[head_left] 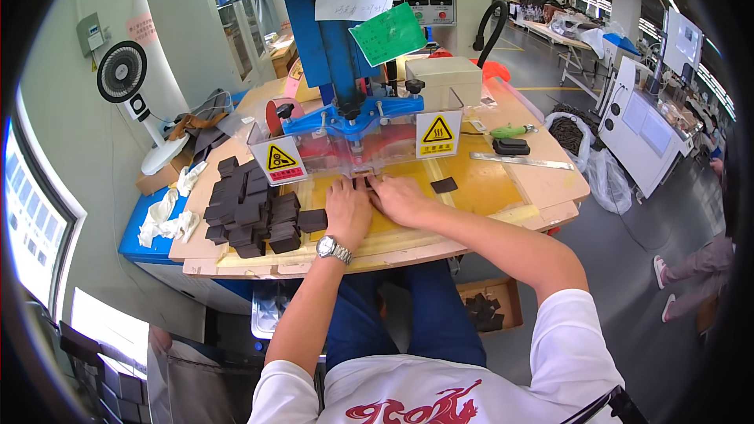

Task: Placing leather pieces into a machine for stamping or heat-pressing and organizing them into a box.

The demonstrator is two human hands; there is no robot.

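My left hand [348, 208] and my right hand [399, 199] meet under the head of a blue press [345, 114]. Between their fingertips shows a sliver of a small dark flat piece [361, 182], pinched from both sides; most of it is hidden by my fingers. A silver watch [334, 249] is on my left wrist. Left of my hands lie stacks of dark brown square pieces [239, 204]. One loose square [312, 221] rests beside my left wrist, and another dark square [444, 185] lies flat to the right of my right hand.
Clear guards with warning signs [437, 135] flank the press head. A metal ruler [522, 161], a black case [510, 147] and a green tool [512, 132] lie at right. Crumpled white cloths [169, 220] and a fan [122, 72] are at left. Below stands a carton [503, 306] of dark pieces.
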